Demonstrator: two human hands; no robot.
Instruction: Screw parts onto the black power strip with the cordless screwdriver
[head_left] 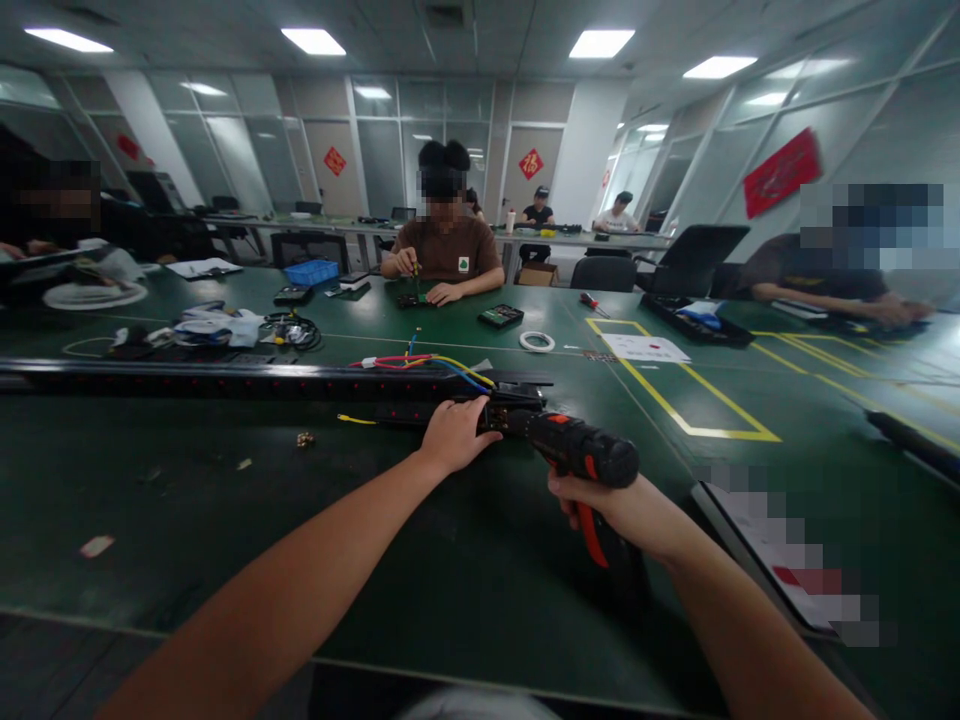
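Observation:
My right hand (600,505) is wrapped around the handle of a black and orange cordless drill (574,447). The front of the drill points left, at the end of a short black bar (397,414). My left hand (456,435) grips that bar near the drill's tip, the thumb pointing toward the drill; some of its fingers are hidden behind the bar. Just beyond lies a long black rail (225,380) that runs out of view to the left. Red, yellow and blue wires (442,362) lie over its right end. A yellow wire end (356,419) sticks out from the short bar's left.
A small heap of brass-coloured screws (305,440) lies on the green table (247,540) left of my left hand. Farther back are a white ring (537,342), a cable bundle (289,330) and a blue basket (311,272). A co-worker (448,250) sits opposite, hands on a circuit board.

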